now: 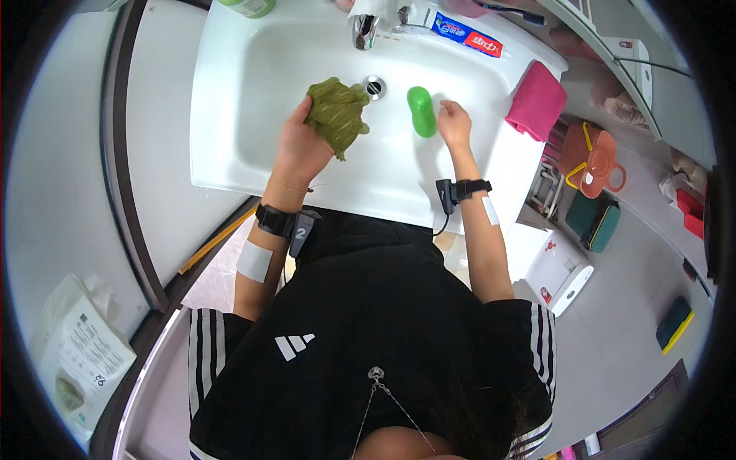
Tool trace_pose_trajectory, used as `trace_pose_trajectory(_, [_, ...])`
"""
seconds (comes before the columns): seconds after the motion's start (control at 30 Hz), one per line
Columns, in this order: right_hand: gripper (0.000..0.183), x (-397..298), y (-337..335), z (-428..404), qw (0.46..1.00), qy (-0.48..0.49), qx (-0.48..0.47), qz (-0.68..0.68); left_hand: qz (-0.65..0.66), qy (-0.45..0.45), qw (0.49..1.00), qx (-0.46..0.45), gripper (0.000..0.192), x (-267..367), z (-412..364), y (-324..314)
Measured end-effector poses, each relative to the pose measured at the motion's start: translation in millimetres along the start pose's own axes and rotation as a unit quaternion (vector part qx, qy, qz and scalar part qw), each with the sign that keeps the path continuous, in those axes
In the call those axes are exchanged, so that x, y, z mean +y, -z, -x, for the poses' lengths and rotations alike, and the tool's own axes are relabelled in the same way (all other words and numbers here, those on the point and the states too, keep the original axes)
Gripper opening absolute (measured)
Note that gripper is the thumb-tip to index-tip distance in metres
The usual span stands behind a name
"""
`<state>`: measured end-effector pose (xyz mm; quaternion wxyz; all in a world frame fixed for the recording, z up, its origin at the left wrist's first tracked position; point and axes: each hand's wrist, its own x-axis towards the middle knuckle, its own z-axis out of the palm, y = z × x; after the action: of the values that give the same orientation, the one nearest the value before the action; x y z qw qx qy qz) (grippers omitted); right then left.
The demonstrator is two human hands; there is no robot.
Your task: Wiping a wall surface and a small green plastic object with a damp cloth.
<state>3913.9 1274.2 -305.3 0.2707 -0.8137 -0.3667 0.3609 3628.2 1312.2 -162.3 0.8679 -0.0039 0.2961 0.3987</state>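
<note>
My left hand (305, 141) holds a crumpled olive-green cloth (338, 112) over the basin, with the thumb on its near left edge. A green bar of soap (422, 112), narrowed at its middle, lies in the white washbasin (270, 63) to the right of the drain (375, 87). Just right of the soap is my right hand (454, 122), its fingers curled; whether anything small is within them cannot be seen. A chrome faucet (364, 31) stands at the basin's far rim.
A toothpaste tube (467, 35) and a folded pink cloth (537, 100) lie on the basin's right rim. A green container (250, 6) stands at the far left corner. A mirrored cabinet (650, 86) borders the right side.
</note>
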Motion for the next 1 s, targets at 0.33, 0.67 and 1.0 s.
trace_pose_trajectory(0.33, [0.044, -128.5, 5.8, 12.6, 0.924, 0.353, 0.085, -0.119, -0.003, -0.021, 0.997, 0.074, 0.048, -22.7, -41.4, 0.0])
trace_pose_trajectory(0.67, [0.015, -153.0, 13.1, -25.4, 0.857, 0.463, 0.224, -0.032, 0.017, -0.008, 0.997, 0.075, 0.048, -30.0, -52.5, 5.9])
trace_pose_trajectory(1.0, [0.009, -157.6, 5.1, -30.6, 0.857, 0.458, 0.228, -0.06, 0.024, -0.024, 0.996, 0.078, 0.049, -28.4, -58.1, 9.4])
